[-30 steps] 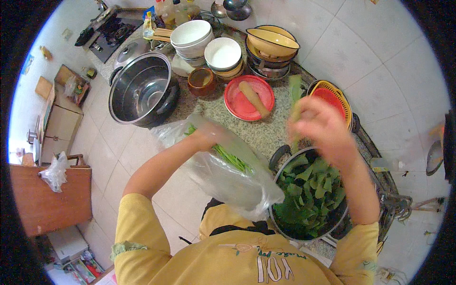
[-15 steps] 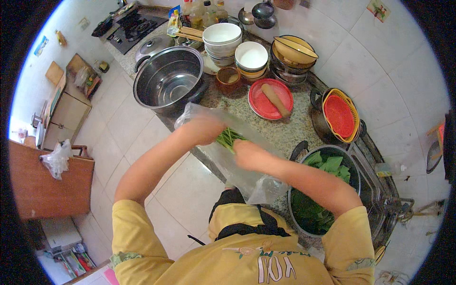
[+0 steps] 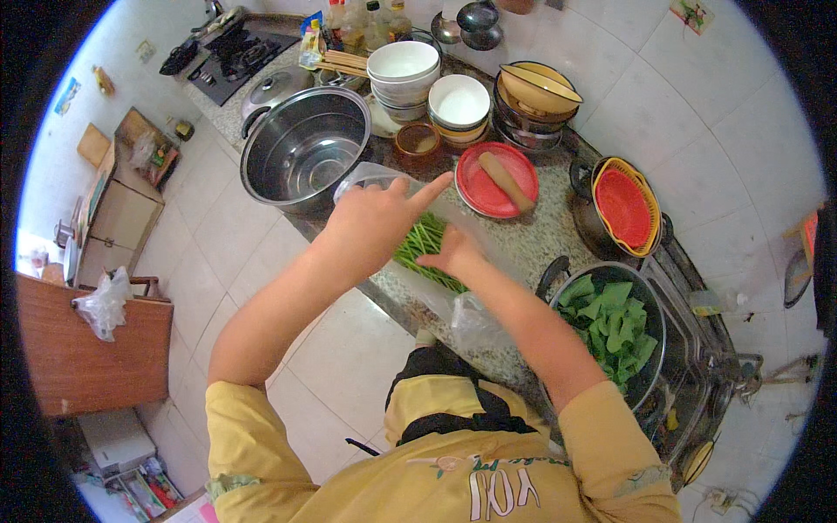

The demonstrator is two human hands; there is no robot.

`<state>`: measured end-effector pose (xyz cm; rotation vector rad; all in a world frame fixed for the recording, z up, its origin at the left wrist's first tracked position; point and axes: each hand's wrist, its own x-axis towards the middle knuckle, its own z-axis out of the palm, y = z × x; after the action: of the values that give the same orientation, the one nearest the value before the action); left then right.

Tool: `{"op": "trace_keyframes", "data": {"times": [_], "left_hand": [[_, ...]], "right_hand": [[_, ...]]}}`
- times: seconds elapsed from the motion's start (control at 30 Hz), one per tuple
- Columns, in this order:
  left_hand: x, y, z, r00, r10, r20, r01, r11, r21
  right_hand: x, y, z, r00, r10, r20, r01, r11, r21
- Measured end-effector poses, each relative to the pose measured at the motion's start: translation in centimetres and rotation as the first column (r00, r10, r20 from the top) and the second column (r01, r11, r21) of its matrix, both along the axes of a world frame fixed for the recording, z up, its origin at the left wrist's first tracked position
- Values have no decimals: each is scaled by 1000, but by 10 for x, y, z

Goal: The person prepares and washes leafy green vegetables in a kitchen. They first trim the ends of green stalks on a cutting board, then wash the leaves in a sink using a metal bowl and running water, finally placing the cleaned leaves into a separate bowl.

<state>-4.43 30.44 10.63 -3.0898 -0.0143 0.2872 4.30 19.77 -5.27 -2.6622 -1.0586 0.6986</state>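
the left hand (image 3: 375, 222) sits near the middle of the counter, gripping the mouth of a clear plastic bag (image 3: 436, 270) with its lower fingers while the index finger sticks out straight toward two o'clock, at the red plate (image 3: 488, 185). the right hand (image 3: 452, 254) lies just at four o'clock from the left, reaching into the bag and curled over the green stalks (image 3: 423, 248); how tightly it closes on them cannot be told, since the fingers are hidden under the hand and the plastic. the bundle of stalks lies on the speckled counter (image 3: 549, 240) inside the bag, its long axis running from about eleven o'clock to five o'clock, so the stalks lie lengthwise between the two hands, the right hand on top of them and nearer, the left only at the bag's open end. the pan of cut leafy greens (image 3: 610, 327) sits at four o'clock from the right hand, near but apart, along the line of that forearm. a large steel pot (image 3: 301, 148) stands at ten o'clock from the left hand, just beside the bag's mouth (it looks bare inside). stacked white bowls (image 3: 403, 70) and a red strainer in a yellow-rimmed basket (image 3: 623, 205) stand farther back, at twelve and two o'clock.
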Motion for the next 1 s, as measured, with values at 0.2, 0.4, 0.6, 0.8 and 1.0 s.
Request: {"op": "trace_keyframes", "data": {"times": [0.2,0.4,0.6,0.8,1.0], "left_hand": [[-16,11,-16,964,-121,238,70,974,214],[-23,21,-13,973,-78,219,34,980,196],[-31,17,-3,983,-39,182,6,983,183],[-31,16,-6,981,-50,186,23,989,143],[-46,26,-2,989,2,148,-17,995,100]], "right_hand": [[-23,14,-40,960,68,272,-31,990,-139],[-15,-2,-38,946,141,293,-159,987,37],[-10,-4,-46,985,110,130,-126,985,122],[-2,-34,-12,975,210,77,-221,961,166],[14,-94,133,794,559,-238,-594,797,-109]]}}
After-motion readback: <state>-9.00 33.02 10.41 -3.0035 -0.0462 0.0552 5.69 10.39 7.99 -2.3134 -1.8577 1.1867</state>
